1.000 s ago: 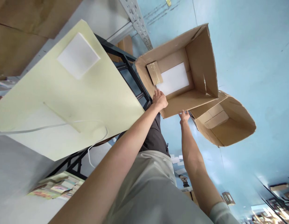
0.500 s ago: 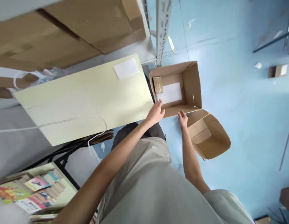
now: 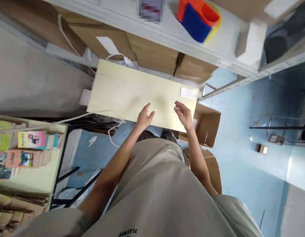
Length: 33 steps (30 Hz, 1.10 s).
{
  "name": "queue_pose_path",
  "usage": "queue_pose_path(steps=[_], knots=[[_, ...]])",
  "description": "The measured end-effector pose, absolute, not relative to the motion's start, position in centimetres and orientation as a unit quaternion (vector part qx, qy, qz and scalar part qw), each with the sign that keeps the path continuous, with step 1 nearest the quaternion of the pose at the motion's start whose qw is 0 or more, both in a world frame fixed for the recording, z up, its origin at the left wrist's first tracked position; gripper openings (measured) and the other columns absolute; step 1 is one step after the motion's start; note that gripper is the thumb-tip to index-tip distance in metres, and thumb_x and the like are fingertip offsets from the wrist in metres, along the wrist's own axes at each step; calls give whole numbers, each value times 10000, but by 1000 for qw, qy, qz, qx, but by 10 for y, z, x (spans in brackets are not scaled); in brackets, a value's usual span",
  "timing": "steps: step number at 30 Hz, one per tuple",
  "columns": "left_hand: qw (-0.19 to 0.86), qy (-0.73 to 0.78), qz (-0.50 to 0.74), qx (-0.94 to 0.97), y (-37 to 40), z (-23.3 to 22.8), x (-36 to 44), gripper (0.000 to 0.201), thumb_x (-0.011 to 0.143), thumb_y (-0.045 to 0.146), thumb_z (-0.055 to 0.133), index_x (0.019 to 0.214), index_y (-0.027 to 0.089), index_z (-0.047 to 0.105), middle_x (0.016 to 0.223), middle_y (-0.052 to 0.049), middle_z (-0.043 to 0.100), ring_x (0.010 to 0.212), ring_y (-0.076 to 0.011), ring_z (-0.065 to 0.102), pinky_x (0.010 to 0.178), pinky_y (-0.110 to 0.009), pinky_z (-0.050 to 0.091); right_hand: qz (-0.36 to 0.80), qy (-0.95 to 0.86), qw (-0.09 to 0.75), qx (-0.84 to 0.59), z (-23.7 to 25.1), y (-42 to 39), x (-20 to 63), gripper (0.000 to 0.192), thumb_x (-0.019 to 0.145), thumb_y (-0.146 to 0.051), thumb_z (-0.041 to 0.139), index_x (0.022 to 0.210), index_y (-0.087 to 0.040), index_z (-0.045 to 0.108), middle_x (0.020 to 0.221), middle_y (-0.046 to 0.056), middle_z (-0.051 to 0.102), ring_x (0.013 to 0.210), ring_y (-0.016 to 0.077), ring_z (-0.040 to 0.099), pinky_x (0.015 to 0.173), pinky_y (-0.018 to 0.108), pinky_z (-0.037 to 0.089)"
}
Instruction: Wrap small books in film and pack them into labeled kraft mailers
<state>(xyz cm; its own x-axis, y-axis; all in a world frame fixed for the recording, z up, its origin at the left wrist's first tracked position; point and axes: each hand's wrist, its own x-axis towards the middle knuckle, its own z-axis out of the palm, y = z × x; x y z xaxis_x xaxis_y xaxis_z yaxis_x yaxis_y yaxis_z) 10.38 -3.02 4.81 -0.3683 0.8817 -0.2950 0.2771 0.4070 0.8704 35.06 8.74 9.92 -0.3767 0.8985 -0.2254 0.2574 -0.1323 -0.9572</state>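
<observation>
Over the front edge of a pale yellow table (image 3: 123, 89) hovers my left hand (image 3: 144, 117), fingers apart and holding nothing. My right hand (image 3: 184, 114) is above the table's right end, its fingers loosely curved and spread from the thumb, with nothing in it. Just beyond that hand lies a white sheet or card (image 3: 188, 92), apart from the fingers. To the right of the table an open cardboard box (image 3: 210, 128) is partly covered by my right forearm. Below it, a second cardboard box (image 3: 214, 169) is half hidden behind the same arm.
A grey metal shelf (image 3: 152, 41) with large cartons (image 3: 154, 52) runs behind the table; a blue and orange holder (image 3: 198, 21) sits on it. A white cable (image 3: 68, 123) crosses the table's front left. Books (image 3: 31, 140) lie on a side table at left.
Both hands have moved left, from near the open box to above the table. The view has shifted, bringing the upper shelf and more books into sight.
</observation>
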Motion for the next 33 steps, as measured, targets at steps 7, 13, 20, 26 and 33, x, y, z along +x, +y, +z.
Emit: queue_pose_path(steps=[7, 13, 20, 26, 33], knots=[[310, 749, 475, 342, -107, 90, -37, 558, 997, 309, 703, 1552, 241, 703, 1686, -108, 691, 1641, -299, 597, 1430, -505, 423, 600, -667, 223, -382, 143, 34, 183, 726, 1028, -801, 744, 1596, -348, 729, 1681, 88, 704, 1588, 343, 643, 1357, 585, 523], [209, 772, 541, 261, -167, 124, -113, 482, 984, 296, 697, 1454, 212, 758, 1585, -103, 766, 1543, -324, 680, 1376, -500, 492, 630, -677, 158, -346, 154, 7, 90, 738, 963, -778, 827, 1545, -331, 752, 1663, 112, 714, 1583, 354, 644, 1359, 600, 518], [120, 787, 593, 125, -223, 136, -143, 426, 1001, 289, 684, 1411, 216, 773, 1510, -114, 802, 1488, -297, 719, 1342, -488, 526, 659, -712, 46, -239, 161, -5, 5, 670, 950, -711, 869, 1491, -328, 772, 1654, 125, 719, 1587, 358, 647, 1348, 596, 532], [77, 811, 580, 4, -292, 141, -130, 404, 1006, 364, 726, 1375, 218, 798, 1493, -116, 820, 1445, -328, 747, 1315, -501, 550, 684, -709, -115, -128, 148, -23, -77, 716, 920, -731, 891, 1479, -300, 771, 1587, 143, 762, 1486, 338, 728, 1333, 567, 549], [-7, 793, 586, -164, -366, 127, -107, 422, 1020, 433, 718, 1356, 189, 792, 1472, -149, 828, 1431, -330, 761, 1318, -502, 555, 681, -704, -203, -16, 131, -71, -164, 781, 810, -759, 975, 1399, -273, 813, 1484, 147, 821, 1341, 334, 800, 1279, 566, 592]])
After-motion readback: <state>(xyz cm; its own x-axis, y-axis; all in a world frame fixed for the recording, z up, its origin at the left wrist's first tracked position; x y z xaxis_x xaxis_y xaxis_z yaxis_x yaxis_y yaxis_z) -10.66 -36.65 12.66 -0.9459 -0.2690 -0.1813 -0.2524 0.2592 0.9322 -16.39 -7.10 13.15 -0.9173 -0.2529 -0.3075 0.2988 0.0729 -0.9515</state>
